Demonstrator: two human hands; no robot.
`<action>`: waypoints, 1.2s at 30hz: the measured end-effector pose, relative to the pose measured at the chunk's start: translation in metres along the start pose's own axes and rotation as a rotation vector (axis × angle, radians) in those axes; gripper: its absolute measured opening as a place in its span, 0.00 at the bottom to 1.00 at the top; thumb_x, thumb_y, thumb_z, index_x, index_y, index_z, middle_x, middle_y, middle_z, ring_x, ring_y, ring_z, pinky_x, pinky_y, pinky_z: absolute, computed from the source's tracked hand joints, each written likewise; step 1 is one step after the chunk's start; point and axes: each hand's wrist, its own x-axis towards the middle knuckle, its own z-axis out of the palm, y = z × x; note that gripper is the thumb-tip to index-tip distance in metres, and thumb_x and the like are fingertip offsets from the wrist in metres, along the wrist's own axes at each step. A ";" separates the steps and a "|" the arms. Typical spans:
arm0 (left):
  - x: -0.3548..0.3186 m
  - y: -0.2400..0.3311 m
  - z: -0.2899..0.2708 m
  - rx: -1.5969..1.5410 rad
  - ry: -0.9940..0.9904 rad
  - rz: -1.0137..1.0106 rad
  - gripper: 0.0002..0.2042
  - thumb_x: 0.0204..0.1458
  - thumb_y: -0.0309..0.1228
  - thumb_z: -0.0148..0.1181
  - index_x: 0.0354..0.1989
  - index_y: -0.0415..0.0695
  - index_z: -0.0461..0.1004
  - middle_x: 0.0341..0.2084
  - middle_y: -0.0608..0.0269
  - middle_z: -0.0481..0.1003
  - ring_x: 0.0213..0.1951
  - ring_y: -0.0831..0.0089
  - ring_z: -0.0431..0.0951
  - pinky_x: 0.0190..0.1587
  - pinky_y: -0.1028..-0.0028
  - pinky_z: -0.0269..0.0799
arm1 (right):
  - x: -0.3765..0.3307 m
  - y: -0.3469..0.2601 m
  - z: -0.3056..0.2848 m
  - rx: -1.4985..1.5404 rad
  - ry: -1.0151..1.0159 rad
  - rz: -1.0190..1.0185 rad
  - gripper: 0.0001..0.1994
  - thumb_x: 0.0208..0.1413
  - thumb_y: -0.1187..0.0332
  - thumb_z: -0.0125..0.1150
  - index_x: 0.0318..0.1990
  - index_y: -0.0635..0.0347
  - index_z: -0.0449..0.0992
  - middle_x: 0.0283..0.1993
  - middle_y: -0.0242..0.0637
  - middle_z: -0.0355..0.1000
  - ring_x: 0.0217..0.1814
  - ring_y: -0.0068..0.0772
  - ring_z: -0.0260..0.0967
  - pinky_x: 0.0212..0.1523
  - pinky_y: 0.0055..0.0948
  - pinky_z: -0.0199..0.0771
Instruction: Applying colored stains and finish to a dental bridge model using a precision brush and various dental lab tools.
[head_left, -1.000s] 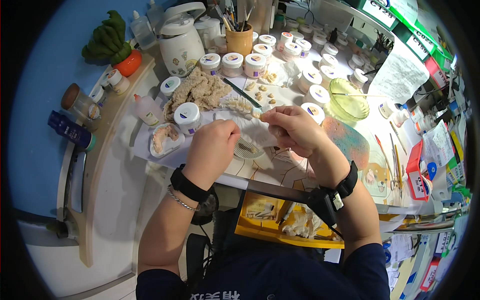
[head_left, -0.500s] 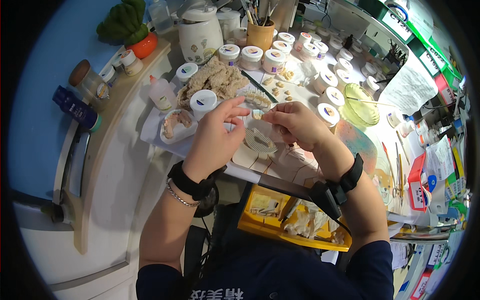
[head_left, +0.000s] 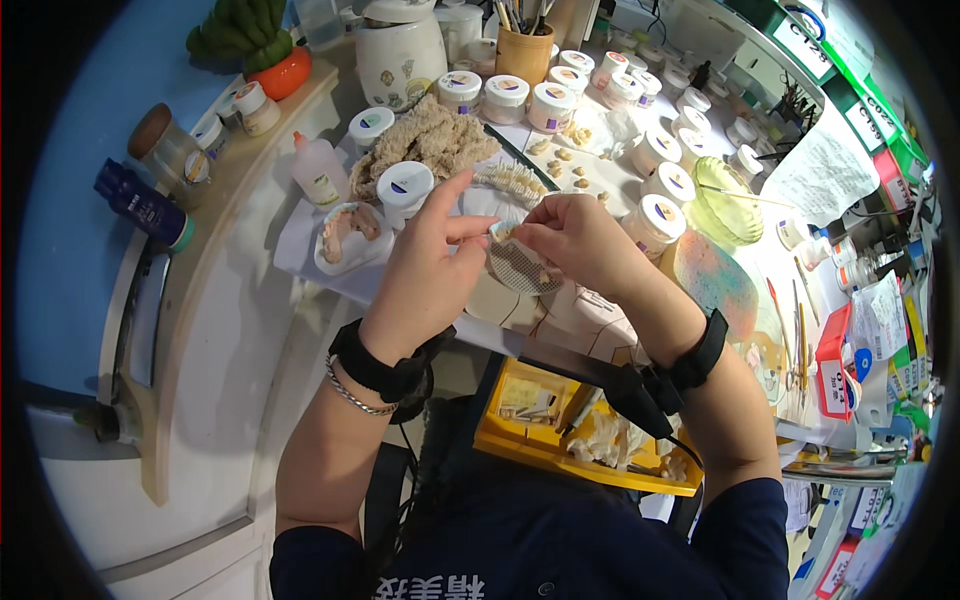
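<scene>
My right hand [head_left: 565,235] pinches a small pale tooth-like piece [head_left: 503,231] with a bluish edge between thumb and fingertips. Close against its left side is my left hand [head_left: 430,262], fingers apart, index pointing up and another fingertip at the piece. Whether that fingertip touches it is hard to tell. Beneath the hands lies an oval mesh pad [head_left: 522,268] with a small bit on it. Just beyond them sits a ridged, pale peg-like rack [head_left: 515,182]. Several small yellowish tooth-shaped pieces [head_left: 567,155] are spread on the white surface behind.
White-lidded jars [head_left: 551,106] crowd the back and right. Left of my hands are a crumpled brown towel [head_left: 425,140], a pink squeeze bottle [head_left: 318,170] and a dish with a pinkish dental model [head_left: 350,235]. A yellow-green glass dish [head_left: 722,205] stands right. Below, a yellow drawer [head_left: 590,465] hangs pulled out.
My right hand has brought the small piece slightly left and toward me. The left fingers have closed in on it, and the gap between the hands has narrowed.
</scene>
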 end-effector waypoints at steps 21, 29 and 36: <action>-0.007 -0.003 0.008 0.047 0.016 0.024 0.27 0.49 0.20 0.48 0.60 0.41 0.53 0.39 0.60 0.76 0.33 0.86 0.67 0.38 0.84 0.63 | -0.009 0.003 0.003 -0.204 0.063 -0.073 0.10 0.51 0.68 0.58 0.34 0.69 0.71 0.23 0.34 0.71 0.23 0.17 0.65 0.23 0.21 0.64; -0.011 -0.005 0.010 0.184 0.044 0.148 0.29 0.47 0.19 0.46 0.61 0.42 0.52 0.39 0.63 0.76 0.32 0.87 0.67 0.29 0.87 0.62 | -0.012 0.001 0.004 -0.224 0.120 -0.152 0.13 0.46 0.66 0.60 0.31 0.70 0.74 0.24 0.50 0.72 0.25 0.43 0.72 0.29 0.34 0.71; -0.013 0.002 0.009 0.246 0.026 0.109 0.23 0.46 0.19 0.47 0.55 0.41 0.64 0.54 0.62 0.66 0.35 0.85 0.69 0.28 0.87 0.61 | -0.016 -0.002 -0.005 -0.233 0.108 -0.092 0.16 0.46 0.64 0.61 0.36 0.72 0.73 0.23 0.49 0.72 0.25 0.37 0.72 0.28 0.30 0.70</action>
